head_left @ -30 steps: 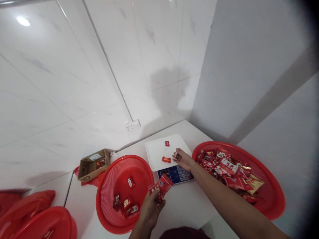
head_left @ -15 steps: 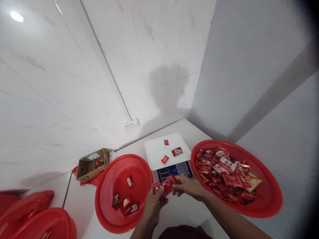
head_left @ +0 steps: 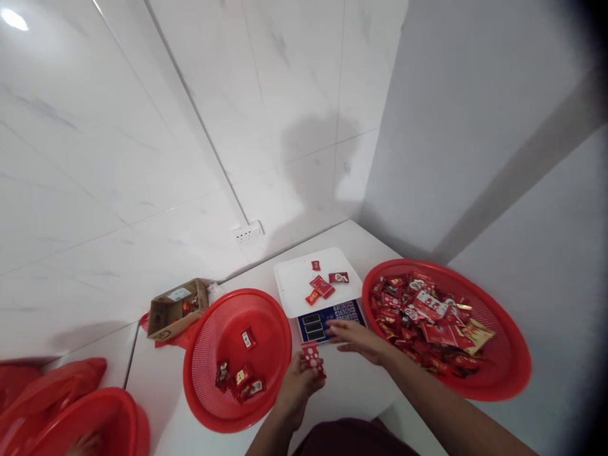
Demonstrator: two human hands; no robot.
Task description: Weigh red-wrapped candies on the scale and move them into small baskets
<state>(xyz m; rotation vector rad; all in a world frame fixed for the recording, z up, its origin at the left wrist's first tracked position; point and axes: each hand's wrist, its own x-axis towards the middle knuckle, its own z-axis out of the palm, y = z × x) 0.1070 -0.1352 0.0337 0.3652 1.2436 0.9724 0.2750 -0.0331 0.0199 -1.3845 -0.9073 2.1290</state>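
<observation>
My left hand (head_left: 300,387) is closed around red sweet packets (head_left: 312,358) with white dots, low in front of the scale; how many it holds is hidden. My right hand (head_left: 357,339) has its fingers stretched out and empty, over the keypad side of the blue scale panel (head_left: 311,328). On the white scale pan (head_left: 292,285) lie several red packets: a small one (head_left: 316,265), a dark red one (head_left: 339,277), a larger red one (head_left: 323,287) and an orange-red one (head_left: 312,297).
Left of the scale stands a red basket (head_left: 190,373) with a few packets. At right, another red basket (head_left: 517,354) holds a heap of packets. A cardboard box (head_left: 164,326) sits at the back left, and red bags (head_left: 71,380) and a red basin (head_left: 140,427) further left.
A larger red packet now lies on the pan, touching the orange-red one. My right hand has let go of it and opened; my left hand still holds dotted packets.
</observation>
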